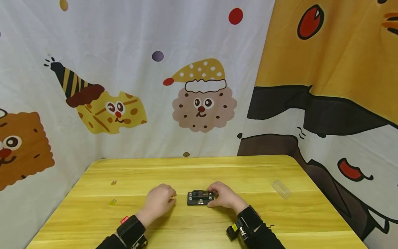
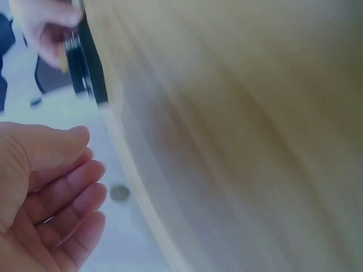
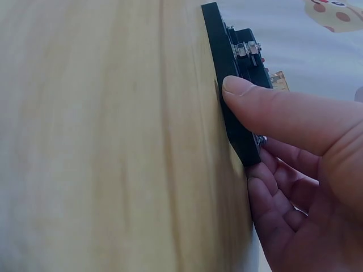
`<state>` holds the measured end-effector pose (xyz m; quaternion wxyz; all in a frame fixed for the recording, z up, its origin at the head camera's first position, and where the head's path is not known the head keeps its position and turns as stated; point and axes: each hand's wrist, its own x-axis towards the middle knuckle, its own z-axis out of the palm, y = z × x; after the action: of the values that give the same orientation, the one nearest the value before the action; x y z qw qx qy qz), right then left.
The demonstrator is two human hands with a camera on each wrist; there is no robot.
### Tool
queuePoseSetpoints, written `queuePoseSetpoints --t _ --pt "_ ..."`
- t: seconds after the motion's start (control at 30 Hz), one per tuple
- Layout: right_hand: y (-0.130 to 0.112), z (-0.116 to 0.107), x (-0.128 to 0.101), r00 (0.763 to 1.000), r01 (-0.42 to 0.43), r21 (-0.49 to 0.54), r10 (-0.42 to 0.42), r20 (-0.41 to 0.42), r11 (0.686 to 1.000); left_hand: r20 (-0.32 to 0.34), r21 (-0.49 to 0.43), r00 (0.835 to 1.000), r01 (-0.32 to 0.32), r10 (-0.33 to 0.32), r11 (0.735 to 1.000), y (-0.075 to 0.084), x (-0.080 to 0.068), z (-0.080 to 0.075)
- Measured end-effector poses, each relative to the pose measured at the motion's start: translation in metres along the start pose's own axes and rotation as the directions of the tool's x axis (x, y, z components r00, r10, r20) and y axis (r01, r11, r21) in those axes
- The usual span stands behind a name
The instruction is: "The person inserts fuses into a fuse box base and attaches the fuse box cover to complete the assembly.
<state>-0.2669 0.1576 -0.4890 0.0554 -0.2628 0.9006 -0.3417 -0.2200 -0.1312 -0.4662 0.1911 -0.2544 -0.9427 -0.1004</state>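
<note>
right hand on the black block, left hand idle beside it

a cartoon-printed curtain (image 1: 192, 86) hangs behind and to the right of the yellow wooden worktop (image 1: 199, 221), filling the background. the worktop carries only small things, and all of the handling is near its front middle.

the person's left hand (image 1: 159, 201) rests on the worktop just left of the block, fingers loosely curled and relaxed, holding nothing; the left wrist view shows its fingers (image 2: 68, 198) bare and slack. the right hand (image 1: 224, 197) sits at the right end of a small black fuse block (image 1: 200, 197). in the right wrist view the thumb (image 3: 266, 105) presses the block's near edge while the other fingers curl round its far side, so this hand is clamped on the block.

the block lies flat on the worktop between the two hands, its long axis running left to right across the person. it touches the right hand and lies a little apart from the left hand, so the right hand is the nearer one. a small amber piece (image 3: 279, 80) stands up from its top.

a clear plastic cover (image 1: 281, 189) lies well to the right. two tiny pieces lie well to the left: a brownish one (image 1: 113, 182) and a yellow-green one (image 1: 112, 202).
</note>
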Motion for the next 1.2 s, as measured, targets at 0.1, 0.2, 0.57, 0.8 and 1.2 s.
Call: queuePoseSetpoints --t 0.1,0.2,0.57,0.8,1.2 --pt "0.0 0.0 0.0 1.0 0.006 -0.01 -0.006 -0.003 1.0 -0.003 -0.009 0.997 0.074 -0.074 0.997 -0.017 -0.008 -0.005" --pt "0.0 -0.001 0.0 1.0 0.003 -0.006 -0.003 -0.004 1.0 -0.002 -0.024 0.99 0.138 -0.139 0.99 -0.035 -0.012 -0.012" --pt "-0.004 -0.005 -0.003 1.0 -0.016 0.008 0.016 0.0 1.0 0.036 0.002 0.958 0.286 -0.286 0.958 -0.105 -0.021 -0.043" --pt "-0.005 -0.004 -0.001 1.0 -0.021 0.024 0.021 0.005 0.999 0.044 0.066 0.944 0.323 -0.326 0.944 -0.143 -0.036 -0.05" --pt "-0.003 0.0 0.001 1.0 -0.029 0.037 0.029 0.004 0.999 0.09 0.122 0.915 0.381 -0.393 0.916 -0.175 -0.044 -0.054"
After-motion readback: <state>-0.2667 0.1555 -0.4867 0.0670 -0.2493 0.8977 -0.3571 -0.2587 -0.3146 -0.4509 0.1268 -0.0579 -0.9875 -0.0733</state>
